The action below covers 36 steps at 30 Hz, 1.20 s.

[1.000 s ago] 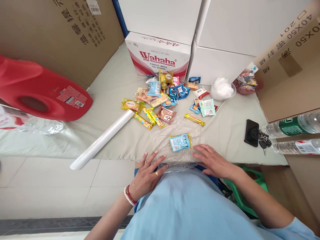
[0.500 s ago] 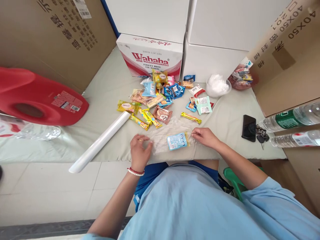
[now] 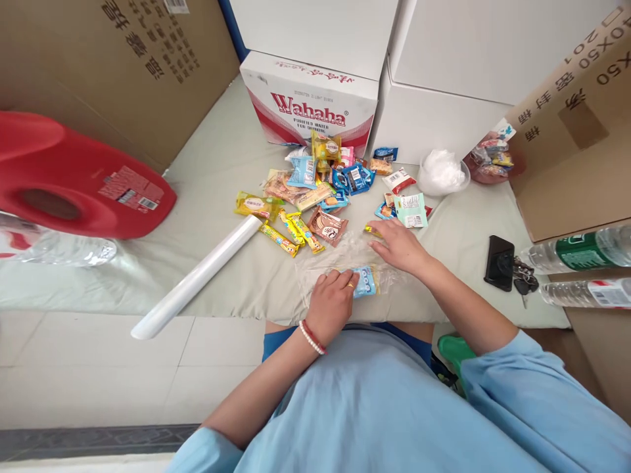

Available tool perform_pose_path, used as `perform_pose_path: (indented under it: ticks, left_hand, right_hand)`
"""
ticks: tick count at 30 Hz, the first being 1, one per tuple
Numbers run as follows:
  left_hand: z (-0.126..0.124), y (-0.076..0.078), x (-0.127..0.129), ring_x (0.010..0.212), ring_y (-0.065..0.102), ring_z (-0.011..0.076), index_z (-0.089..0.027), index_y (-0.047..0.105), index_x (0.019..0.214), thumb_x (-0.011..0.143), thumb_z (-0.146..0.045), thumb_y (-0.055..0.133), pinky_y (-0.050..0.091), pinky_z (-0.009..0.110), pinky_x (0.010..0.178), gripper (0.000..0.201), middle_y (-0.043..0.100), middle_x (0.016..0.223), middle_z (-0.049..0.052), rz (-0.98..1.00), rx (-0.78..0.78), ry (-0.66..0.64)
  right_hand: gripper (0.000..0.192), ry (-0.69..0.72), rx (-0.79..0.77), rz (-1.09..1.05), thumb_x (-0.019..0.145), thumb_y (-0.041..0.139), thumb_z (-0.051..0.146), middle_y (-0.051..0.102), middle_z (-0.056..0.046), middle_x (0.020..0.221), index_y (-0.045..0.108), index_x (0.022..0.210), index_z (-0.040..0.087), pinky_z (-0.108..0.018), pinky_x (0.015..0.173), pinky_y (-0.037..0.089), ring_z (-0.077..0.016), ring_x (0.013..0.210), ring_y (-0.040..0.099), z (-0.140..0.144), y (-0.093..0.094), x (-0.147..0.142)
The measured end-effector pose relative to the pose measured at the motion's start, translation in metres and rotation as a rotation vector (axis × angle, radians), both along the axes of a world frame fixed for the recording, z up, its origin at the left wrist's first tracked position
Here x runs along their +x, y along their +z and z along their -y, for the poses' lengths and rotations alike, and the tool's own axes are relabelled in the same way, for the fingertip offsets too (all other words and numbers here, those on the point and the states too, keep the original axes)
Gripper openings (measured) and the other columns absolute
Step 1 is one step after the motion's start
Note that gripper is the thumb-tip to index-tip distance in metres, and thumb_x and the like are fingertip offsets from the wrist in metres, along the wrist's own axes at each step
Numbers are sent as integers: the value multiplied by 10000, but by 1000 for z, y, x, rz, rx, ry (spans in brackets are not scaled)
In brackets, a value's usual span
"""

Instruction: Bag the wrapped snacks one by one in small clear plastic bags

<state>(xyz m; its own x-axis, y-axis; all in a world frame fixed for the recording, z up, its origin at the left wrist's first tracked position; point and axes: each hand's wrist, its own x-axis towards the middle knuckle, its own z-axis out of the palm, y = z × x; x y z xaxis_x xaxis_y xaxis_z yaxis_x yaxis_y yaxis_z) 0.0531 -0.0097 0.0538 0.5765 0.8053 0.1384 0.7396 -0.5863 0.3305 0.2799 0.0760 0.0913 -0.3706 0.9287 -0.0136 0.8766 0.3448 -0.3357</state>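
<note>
Two hands pressing a snack packet into clear film at the near edge of the tabletop

The pale green cloth-covered tabletop [image 3: 221, 171] carries, in front of the red-and-white Wahaha carton [image 3: 310, 105], a loose heap of bright snack packets [image 3: 320, 190]; nearer the person than that carton lies the crinkled sheet of clear plastic film [image 3: 340, 259], with the small blue rectangular snack packet [image 3: 367, 281] on it. The left hand [image 3: 332, 302] rests on the packet, fingers curled down over its left end, pinning rather than gripping; the right hand [image 3: 399, 246] lies flat on the film, fingers spread, holding nothing. The risk I judge: thin film may cling, bunch or tear under uneven pressing, and the packet could slide off the close edge.
</note>
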Motion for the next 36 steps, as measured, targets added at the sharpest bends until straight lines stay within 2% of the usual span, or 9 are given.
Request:
perform_pose_path:
  ticks: [4,7,10,16,22,26,31,33,36]
  left_hand:
    - [-9,-12,5,1021,578,275,-249,649,1328,1010,-177,398,437,446,806,411,685,1300,106,-47,5,-3]
    - [-6,-13,4,1001,556,282,-264,672,1290,1017,-195,418,426,445,793,380,677,1254,113,-60,36,34]
    - [-1,-12,5,950,544,284,-262,687,1260,1019,-214,452,408,432,761,340,670,1073,117,-87,61,87]
    - [4,-16,9,915,563,271,-236,707,1205,1014,-185,479,402,418,741,302,642,880,95,-74,86,76]
    - [7,-33,-7,857,613,240,-213,734,859,1015,-216,487,441,386,746,292,671,808,90,80,40,79]
    - [8,-45,-42,912,665,209,-221,732,955,988,-237,483,509,364,846,252,733,924,70,454,-91,175]
    - [-21,-45,-71,1012,659,204,-211,666,1122,1016,-388,391,518,356,916,344,711,1089,68,734,-160,752]
    - [-33,-40,-69,1161,614,248,-217,674,1125,1013,-457,388,475,425,1029,390,690,1190,94,648,-211,732]
    - [-33,-29,-59,1295,528,345,-215,704,880,841,-506,664,411,515,1107,296,665,1246,122,446,-289,537]
  right_hand:
    - [613,70,-146,206,930,655,353,688,-209,1234,497,1449,67,-428,980,444,-366,1187,563,-35,-13,-40]
    - [418,50,-257,303,906,670,287,729,-188,1118,647,1278,97,-372,869,460,-337,1075,626,-51,-18,-53]
    - [201,124,-276,271,926,634,262,742,-107,1015,754,1068,186,-345,835,446,-286,1004,629,-53,-5,-47]
    - [191,462,-7,149,975,580,285,656,-119,1048,744,941,192,-398,899,415,-285,1057,508,11,29,-28]
    - [375,398,-51,179,1047,404,167,613,-103,1011,599,1366,198,-312,726,414,-228,914,500,84,-12,-30]
    - [496,482,-49,140,1008,431,98,579,-88,975,574,1453,263,-306,735,406,-219,876,469,90,-30,-28]
    - [508,523,-92,112,979,456,73,547,-84,953,638,1409,275,-303,754,383,-212,846,426,83,-31,-28]
    - [497,508,-110,69,989,448,84,539,-75,949,658,1390,289,-293,749,372,-205,846,421,80,-34,-27]
    - [426,463,-129,-36,1020,440,144,533,-64,930,720,1308,284,-284,732,364,-196,834,425,76,-43,-26]
